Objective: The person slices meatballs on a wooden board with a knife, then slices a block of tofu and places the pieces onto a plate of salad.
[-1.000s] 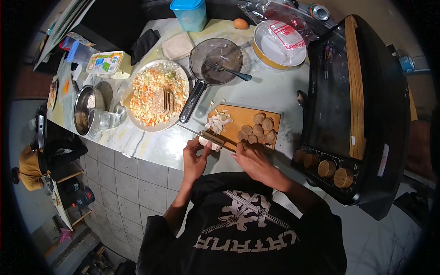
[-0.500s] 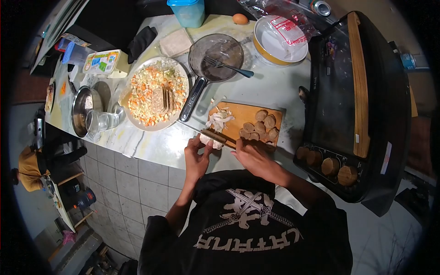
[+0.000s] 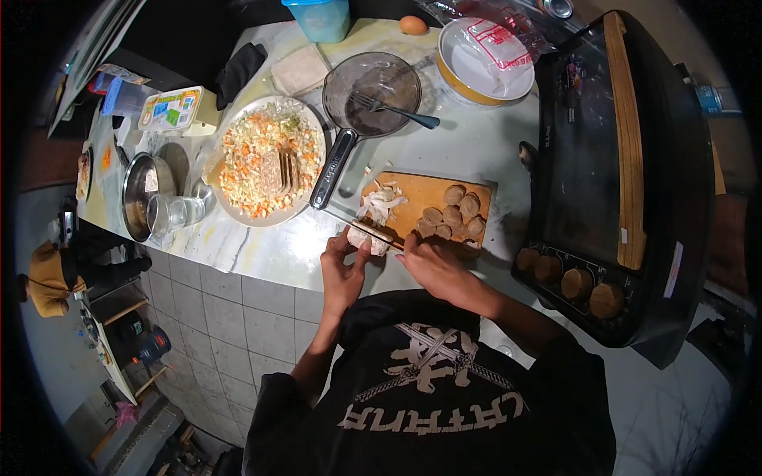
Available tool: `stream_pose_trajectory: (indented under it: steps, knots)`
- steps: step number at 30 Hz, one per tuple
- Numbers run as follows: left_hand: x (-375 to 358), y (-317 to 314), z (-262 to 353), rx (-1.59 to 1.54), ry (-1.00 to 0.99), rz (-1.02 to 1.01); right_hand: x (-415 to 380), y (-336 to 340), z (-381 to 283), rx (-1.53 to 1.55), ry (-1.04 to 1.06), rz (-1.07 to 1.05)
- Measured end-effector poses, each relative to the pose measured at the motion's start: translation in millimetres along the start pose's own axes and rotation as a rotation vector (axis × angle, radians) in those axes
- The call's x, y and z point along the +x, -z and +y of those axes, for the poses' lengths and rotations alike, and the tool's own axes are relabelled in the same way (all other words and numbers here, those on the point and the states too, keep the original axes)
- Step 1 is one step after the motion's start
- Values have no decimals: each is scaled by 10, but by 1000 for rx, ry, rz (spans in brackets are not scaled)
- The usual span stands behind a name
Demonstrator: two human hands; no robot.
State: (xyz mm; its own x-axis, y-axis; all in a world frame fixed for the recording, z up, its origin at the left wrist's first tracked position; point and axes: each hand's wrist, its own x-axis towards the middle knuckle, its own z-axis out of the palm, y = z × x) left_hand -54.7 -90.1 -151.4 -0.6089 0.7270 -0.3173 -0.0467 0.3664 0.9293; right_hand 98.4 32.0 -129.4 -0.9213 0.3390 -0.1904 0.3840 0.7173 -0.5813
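Note:
At the near left corner of the wooden cutting board (image 3: 405, 208), my left hand (image 3: 346, 266) pinches a pale piece of food (image 3: 368, 239). My right hand (image 3: 436, 266) is closed around a knife (image 3: 378, 233), whose blade lies across that piece and points to the upper left. White shreds (image 3: 382, 203) are heaped on the board's left side. Several round brown slices (image 3: 452, 213) sit on its right side. The knife's handle is mostly hidden in my right fist.
Left of the board are a plate of chopped vegetables (image 3: 262, 208) and a pan (image 3: 373, 91) with a fork. A white bowl (image 3: 476, 67), an egg (image 3: 413, 25) and a glass (image 3: 167, 213) stand around. A black appliance (image 3: 587, 174) is at right. Another person (image 3: 49, 278) is far left.
The knife blade has tilted and shifted slightly over the pale piece. Both hands stay in nearly the same places, and the whole view has shifted a little.

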Motion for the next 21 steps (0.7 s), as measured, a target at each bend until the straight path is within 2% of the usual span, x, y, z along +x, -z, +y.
stream_pose_trajectory:
  steps: [1,8,10,13,16,21]
  knots:
    - [5,8,-1,51,-42,-14,-12,-43,15,-3,73,105]
    - [5,4,-41,66,-67,-4,30,-114,-33,19,-37,56]
    - [25,1,-47,-93,-8,-4,42,-65,-91,22,-137,-13]
    - [17,2,49,-96,-5,-27,13,16,-175,72,-188,15]
    - [29,40,25,-126,41,-78,-79,-65,-138,29,-136,99]
    - [21,10,99,-167,26,-58,-155,-74,-117,-35,-144,76]
